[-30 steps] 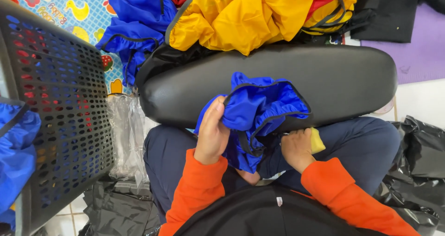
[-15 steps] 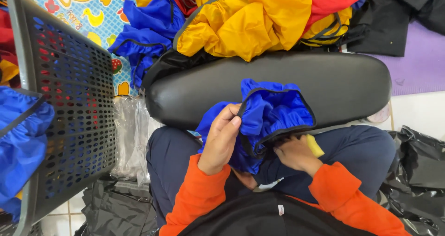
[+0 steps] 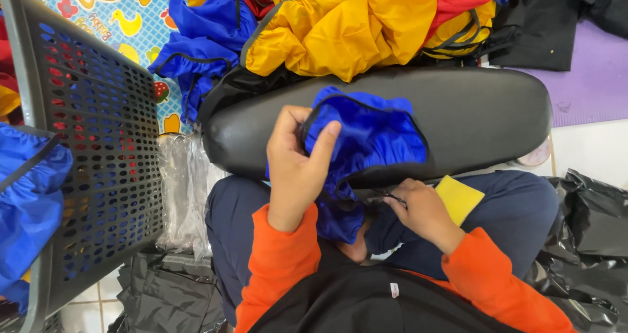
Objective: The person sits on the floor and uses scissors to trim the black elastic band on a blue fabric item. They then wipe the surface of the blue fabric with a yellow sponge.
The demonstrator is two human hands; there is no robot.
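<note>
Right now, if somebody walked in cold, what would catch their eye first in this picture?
Most likely the bright blue fabric piece at the centre, draped over a long black padded cushion; the left hand grips its edge while the right hand pinches a dark cord below. Next, the heap of yellow and red garments along the top, and the dark perforated basket at the left.

Home floor used as garment-sorting spot: cartoon play mat (image 3: 111, 12), tiled floor (image 3: 589, 146), perforated laundry basket (image 3: 98, 156), heaped yellow, blue nylon garments (image 3: 353, 25), black plastic bags (image 3: 589, 241).
</note>
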